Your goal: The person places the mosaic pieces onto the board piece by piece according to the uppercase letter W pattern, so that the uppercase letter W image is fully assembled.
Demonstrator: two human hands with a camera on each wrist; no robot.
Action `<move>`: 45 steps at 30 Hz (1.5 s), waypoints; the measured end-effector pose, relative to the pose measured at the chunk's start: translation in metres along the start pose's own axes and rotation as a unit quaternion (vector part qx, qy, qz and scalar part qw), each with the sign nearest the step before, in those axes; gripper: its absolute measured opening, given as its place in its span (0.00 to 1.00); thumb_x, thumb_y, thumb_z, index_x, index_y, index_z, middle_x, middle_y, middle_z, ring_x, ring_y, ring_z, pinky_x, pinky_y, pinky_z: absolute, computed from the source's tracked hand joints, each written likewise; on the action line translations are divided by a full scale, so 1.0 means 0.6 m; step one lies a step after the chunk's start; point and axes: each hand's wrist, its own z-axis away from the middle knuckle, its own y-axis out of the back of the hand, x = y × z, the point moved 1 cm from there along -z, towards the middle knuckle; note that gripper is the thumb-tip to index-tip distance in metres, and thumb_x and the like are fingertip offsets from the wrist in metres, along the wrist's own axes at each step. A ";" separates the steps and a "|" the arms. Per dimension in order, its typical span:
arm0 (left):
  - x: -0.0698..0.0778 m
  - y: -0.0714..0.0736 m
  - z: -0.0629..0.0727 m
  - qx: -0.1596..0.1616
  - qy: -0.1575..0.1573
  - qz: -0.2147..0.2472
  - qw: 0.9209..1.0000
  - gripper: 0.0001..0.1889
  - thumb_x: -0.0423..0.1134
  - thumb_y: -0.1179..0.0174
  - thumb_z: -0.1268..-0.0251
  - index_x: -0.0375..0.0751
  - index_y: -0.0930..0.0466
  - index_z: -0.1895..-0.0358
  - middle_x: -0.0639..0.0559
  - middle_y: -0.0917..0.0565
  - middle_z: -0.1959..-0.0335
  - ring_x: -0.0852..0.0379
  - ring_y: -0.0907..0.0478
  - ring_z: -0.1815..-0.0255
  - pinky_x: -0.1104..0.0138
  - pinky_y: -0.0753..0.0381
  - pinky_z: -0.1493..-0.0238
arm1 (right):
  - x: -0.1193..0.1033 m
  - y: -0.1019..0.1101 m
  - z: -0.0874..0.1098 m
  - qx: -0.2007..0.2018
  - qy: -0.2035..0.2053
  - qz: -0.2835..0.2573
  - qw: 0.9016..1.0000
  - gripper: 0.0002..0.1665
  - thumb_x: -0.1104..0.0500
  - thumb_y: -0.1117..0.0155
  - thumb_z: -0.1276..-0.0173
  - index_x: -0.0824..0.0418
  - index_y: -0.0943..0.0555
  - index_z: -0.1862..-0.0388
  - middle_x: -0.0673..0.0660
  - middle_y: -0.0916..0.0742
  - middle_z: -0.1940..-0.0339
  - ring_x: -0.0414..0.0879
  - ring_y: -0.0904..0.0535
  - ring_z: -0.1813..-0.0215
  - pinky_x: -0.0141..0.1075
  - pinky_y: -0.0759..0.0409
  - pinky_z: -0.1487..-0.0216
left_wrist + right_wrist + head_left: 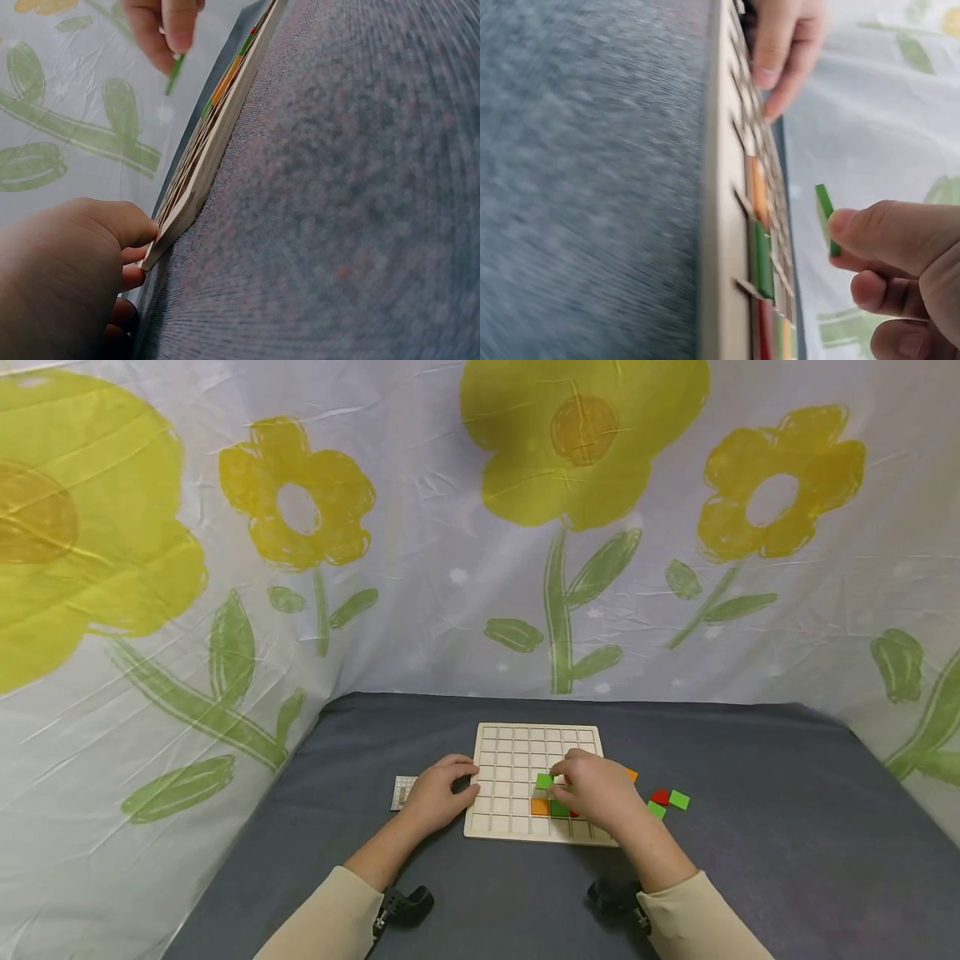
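Observation:
A pale wooden grid board (501, 777) lies flat on the dark cloth. My left hand (437, 793) grips its left edge; in the left wrist view the thumb (139, 225) lies at the rim with fingers below. Over the board, my right hand (603, 789) pinches a thin green square tile (825, 217) between thumb and finger. That tile is tilted and held above the grid in the right wrist view. In the cells near the front sit an orange tile (540, 807), a darker green tile (559, 808) and a red tile (765, 330), partly hidden by the right hand in the head view.
Right of the board lie loose pieces: a red piece (660, 797), a green tile (679, 800) and another green tile (656, 811). An orange piece (632, 774) shows beside the right hand. A small printed card (402, 792) lies partly behind the left hand. A flower-print curtain (427, 610) stands behind the table.

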 end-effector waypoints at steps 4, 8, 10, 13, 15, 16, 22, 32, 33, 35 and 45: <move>0.001 0.002 0.000 0.002 -0.001 0.003 1.000 0.16 0.40 0.32 0.31 0.39 0.13 0.43 0.49 0.18 0.41 0.48 0.19 0.42 0.51 0.20 0.43 | -0.003 -0.014 -0.005 -0.023 -0.004 0.017 1.000 0.03 0.57 0.29 0.33 0.48 0.11 0.64 0.44 0.27 0.76 0.38 0.33 0.76 0.33 0.37 0.80; 0.005 0.003 0.001 0.002 0.000 0.007 1.000 0.16 0.39 0.32 0.31 0.39 0.13 0.43 0.49 0.18 0.41 0.48 0.19 0.42 0.51 0.20 0.43 | -0.003 -0.021 -0.008 -0.024 -0.003 0.015 1.000 0.05 0.58 0.30 0.33 0.47 0.13 0.68 0.43 0.27 0.76 0.38 0.34 0.77 0.34 0.37 0.79; 0.006 0.004 0.001 0.001 0.000 0.008 1.000 0.16 0.39 0.32 0.31 0.38 0.13 0.43 0.49 0.18 0.41 0.48 0.19 0.42 0.51 0.20 0.43 | -0.002 -0.024 -0.009 -0.026 -0.005 0.013 1.000 0.04 0.57 0.29 0.33 0.47 0.12 0.67 0.43 0.25 0.75 0.38 0.32 0.75 0.34 0.34 0.79; 0.007 0.005 0.002 -0.001 0.002 0.008 1.000 0.16 0.39 0.33 0.31 0.39 0.13 0.43 0.49 0.18 0.41 0.48 0.19 0.42 0.51 0.20 0.43 | -0.001 -0.027 -0.010 -0.029 -0.009 0.007 1.000 0.03 0.56 0.28 0.32 0.49 0.10 0.62 0.44 0.21 0.71 0.38 0.27 0.72 0.35 0.29 0.77; 0.007 0.005 0.002 -0.001 0.004 0.007 1.000 0.16 0.39 0.33 0.31 0.39 0.13 0.43 0.50 0.18 0.41 0.48 0.19 0.42 0.51 0.20 0.43 | -0.001 -0.028 -0.011 -0.027 -0.013 0.006 1.000 0.05 0.56 0.27 0.32 0.49 0.08 0.59 0.45 0.18 0.68 0.39 0.23 0.69 0.35 0.26 0.76; 0.008 0.005 0.001 -0.001 0.004 0.007 1.000 0.16 0.39 0.33 0.31 0.39 0.13 0.43 0.50 0.18 0.41 0.48 0.19 0.42 0.51 0.20 0.43 | -0.002 -0.028 -0.011 -0.025 -0.016 0.004 1.000 0.06 0.55 0.27 0.32 0.50 0.08 0.58 0.45 0.17 0.67 0.40 0.22 0.67 0.35 0.24 0.75; 0.009 0.005 0.002 0.000 0.006 0.006 1.000 0.16 0.39 0.33 0.31 0.38 0.13 0.43 0.49 0.18 0.42 0.48 0.19 0.42 0.51 0.20 0.44 | 0.000 -0.029 -0.011 -0.026 -0.030 -0.006 0.999 0.07 0.58 0.30 0.31 0.46 0.08 0.67 0.44 0.17 0.69 0.40 0.22 0.67 0.36 0.23 0.73; 0.011 0.004 0.001 0.001 0.008 -0.002 1.000 0.16 0.39 0.33 0.31 0.39 0.13 0.43 0.49 0.18 0.42 0.48 0.19 0.42 0.51 0.20 0.43 | 0.033 0.000 -0.008 -0.042 -0.059 -0.060 0.996 0.10 0.57 0.31 0.29 0.56 0.09 0.52 0.51 0.13 0.62 0.42 0.22 0.67 0.38 0.24 0.72; 0.011 0.004 0.001 0.000 0.008 -0.002 1.000 0.16 0.39 0.33 0.31 0.39 0.13 0.43 0.49 0.18 0.41 0.48 0.19 0.42 0.51 0.20 0.43 | 0.041 0.005 -0.008 -0.041 -0.069 -0.061 0.995 0.11 0.57 0.31 0.28 0.57 0.09 0.50 0.51 0.14 0.63 0.42 0.24 0.69 0.38 0.25 0.72; 0.011 0.004 0.001 -0.001 0.008 -0.002 1.000 0.16 0.40 0.33 0.31 0.39 0.13 0.43 0.48 0.18 0.41 0.48 0.19 0.41 0.51 0.20 0.43 | 0.057 0.017 -0.007 -0.038 -0.088 -0.064 0.993 0.13 0.57 0.33 0.27 0.57 0.10 0.48 0.51 0.16 0.66 0.43 0.27 0.71 0.38 0.29 0.73; 0.010 0.005 0.000 -0.004 0.013 -0.001 1.000 0.16 0.40 0.32 0.31 0.39 0.13 0.43 0.49 0.18 0.41 0.48 0.20 0.41 0.51 0.20 0.43 | 0.115 0.059 0.011 -0.033 -0.143 -0.113 0.983 0.17 0.57 0.36 0.24 0.62 0.13 0.42 0.54 0.17 0.63 0.46 0.25 0.70 0.41 0.25 0.71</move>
